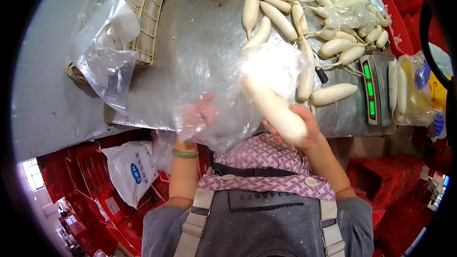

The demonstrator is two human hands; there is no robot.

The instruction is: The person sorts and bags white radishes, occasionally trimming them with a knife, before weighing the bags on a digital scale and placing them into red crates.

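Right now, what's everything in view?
Held radish: one, white, centre
Clear bag: one, transparent, centre-left
Radishes: many, white, mostly upper right
Metal table: one, silver, centre
Openwork crate: at least one, cream, upper left
Crumpled bag: one, clear, across crate
Scale: one, grey, table's right
Sack: one, white, lower left
Plastic crates: many, red, around table
Apron: one, purplish, lower centre
Bracelet: one, green, left wrist
Right hand: one, bare, holding radish
Left hand: one, bare, seen through bag

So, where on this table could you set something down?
Bare table lies between the crate and the radishes, beyond the left hand and bag. Crowded: the far right, where radishes heap up near the scale.
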